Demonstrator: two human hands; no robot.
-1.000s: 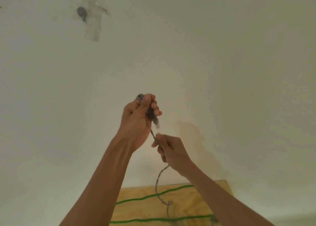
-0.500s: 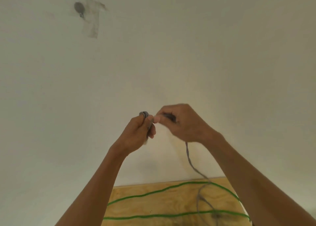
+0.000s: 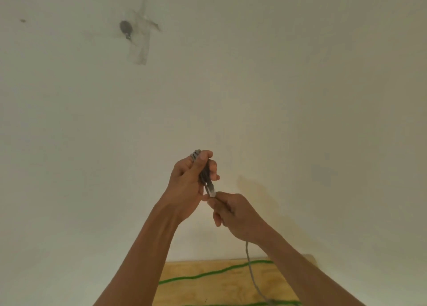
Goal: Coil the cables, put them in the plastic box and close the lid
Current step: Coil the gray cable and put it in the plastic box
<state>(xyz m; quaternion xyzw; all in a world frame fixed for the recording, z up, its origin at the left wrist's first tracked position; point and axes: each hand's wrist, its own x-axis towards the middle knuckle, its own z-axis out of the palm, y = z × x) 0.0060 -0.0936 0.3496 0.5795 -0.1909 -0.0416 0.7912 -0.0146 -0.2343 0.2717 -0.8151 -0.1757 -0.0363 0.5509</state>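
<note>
A: Head view first. Where is the grey cable [image 3: 251, 275]?

B: Its coiled part sits in the left hand [image 3: 187, 185], raised in front of the pale wall [image 3: 300, 97]. The thumb presses the loops against the fingers, so that hand is clenched around the bundle. The top of the loops pokes out at about 12 o'clock from the fist, and a clear plug [image 3: 211, 191] hangs out at about 5 o'clock.

A: And the right hand [image 3: 235, 217]?

B: It is at 5 o'clock from the left, just beside it, pinching the same cable right under the plug. The fingers are curled closed on the strand. From the wrist side of that hand the loose length drops toward 6 o'clock onto the wooden table [image 3: 208, 289].

A: Anything else on the table?

B: A green cable [image 3: 208, 275] runs across the board in two lines; the grey strand crosses over it. The grey one's far end is cut off by the bottom edge.

A: And on the wall?

B: At 11 o'clock from the hands, a dark spot [image 3: 126, 28] with strips of clear tape [image 3: 141, 49] beside it.
</note>
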